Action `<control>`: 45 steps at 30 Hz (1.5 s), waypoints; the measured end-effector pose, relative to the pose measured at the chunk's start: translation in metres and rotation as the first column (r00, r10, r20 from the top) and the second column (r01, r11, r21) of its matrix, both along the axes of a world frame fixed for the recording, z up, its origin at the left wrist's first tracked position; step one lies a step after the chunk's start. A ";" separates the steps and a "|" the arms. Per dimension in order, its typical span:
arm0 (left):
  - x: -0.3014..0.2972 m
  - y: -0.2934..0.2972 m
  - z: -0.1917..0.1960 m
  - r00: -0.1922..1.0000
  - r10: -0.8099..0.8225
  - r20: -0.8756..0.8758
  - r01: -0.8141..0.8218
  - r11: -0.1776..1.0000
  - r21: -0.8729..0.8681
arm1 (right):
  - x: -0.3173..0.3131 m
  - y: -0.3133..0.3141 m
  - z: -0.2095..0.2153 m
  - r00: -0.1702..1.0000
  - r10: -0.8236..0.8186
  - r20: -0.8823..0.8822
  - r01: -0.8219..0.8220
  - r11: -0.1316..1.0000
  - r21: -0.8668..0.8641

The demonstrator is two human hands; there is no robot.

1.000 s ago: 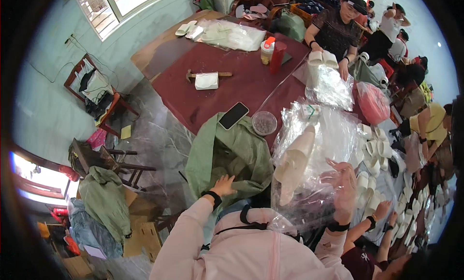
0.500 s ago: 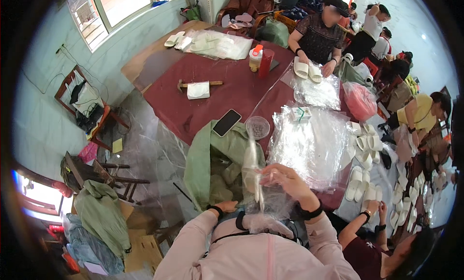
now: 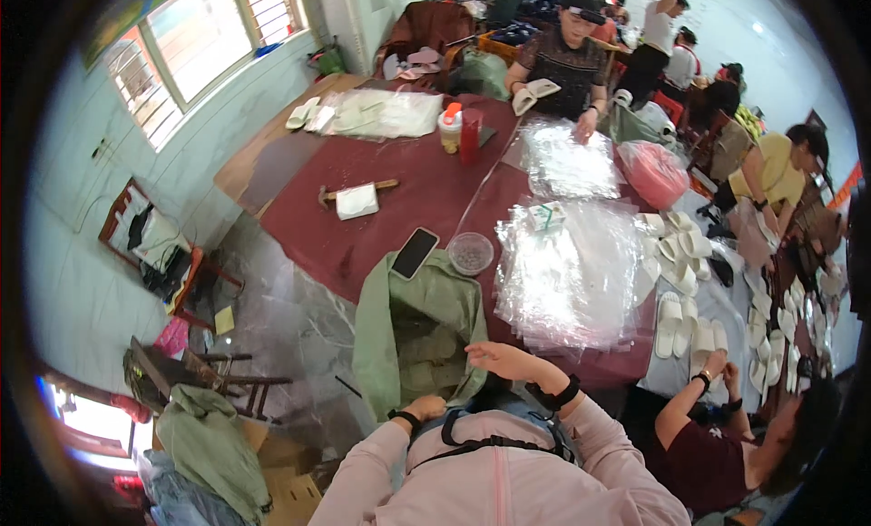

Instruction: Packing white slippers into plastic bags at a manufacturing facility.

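A green woven sack (image 3: 372,317) gapes in front of me, its top edge lying against the table, with pale packets (image 3: 431,376) dimly visible inside. My left hand (image 3: 423,408) is closed at the sack's near left edge, fingers curled on the fabric. Over the sack's right side, my right hand (image 3: 513,363) is held with fingers stretched out and nothing in them. A black phone (image 3: 415,253) rests at the sack's far edge. Beside it stands a round clear tub (image 3: 470,254). Clear plastic bags (image 3: 572,281) lie piled to the right, a small box (image 3: 546,216) on top.
On the dark red table (image 3: 363,172) lie a hammer (image 3: 386,184), a white block (image 3: 357,201), a red bottle (image 3: 470,136) and more bags. Across it, a co-worker (image 3: 562,58) holds pale slippers (image 3: 535,95). Another person (image 3: 717,435) handles slippers (image 3: 669,326) at right. A chair (image 3: 168,240) stands left.
The clear plastic bag with a pale item has left my right hand, which moved down and left over the sack. The co-worker opposite has lifted the slippers. The whole view has shifted slightly.
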State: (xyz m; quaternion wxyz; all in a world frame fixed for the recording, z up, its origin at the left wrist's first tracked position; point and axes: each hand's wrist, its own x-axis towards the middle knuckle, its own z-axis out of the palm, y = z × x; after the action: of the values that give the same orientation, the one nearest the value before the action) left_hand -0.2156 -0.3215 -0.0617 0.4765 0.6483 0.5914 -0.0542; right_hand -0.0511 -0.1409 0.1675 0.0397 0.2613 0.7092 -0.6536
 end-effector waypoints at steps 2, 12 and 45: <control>0.000 0.003 -0.002 0.999 0.051 -0.011 -0.050 0.997 0.063 | 0.009 0.000 -0.004 0.999 0.016 0.028 -0.017 0.999 0.036; 0.015 0.090 0.077 0.984 -0.129 0.122 0.118 0.988 0.098 | 0.090 0.039 -0.069 0.887 -0.449 0.104 0.343 0.793 0.503; 0.160 0.330 0.089 0.836 -0.462 -0.297 0.532 0.815 0.229 | 0.265 0.156 -0.188 0.464 -0.875 -0.137 0.886 0.456 0.082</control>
State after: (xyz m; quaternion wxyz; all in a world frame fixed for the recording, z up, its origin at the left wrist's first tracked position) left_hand -0.0558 0.0080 0.0274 0.2697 0.8352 0.4517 -0.1603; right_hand 0.2139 0.0153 -0.0209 -0.3486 0.5675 0.5174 -0.5372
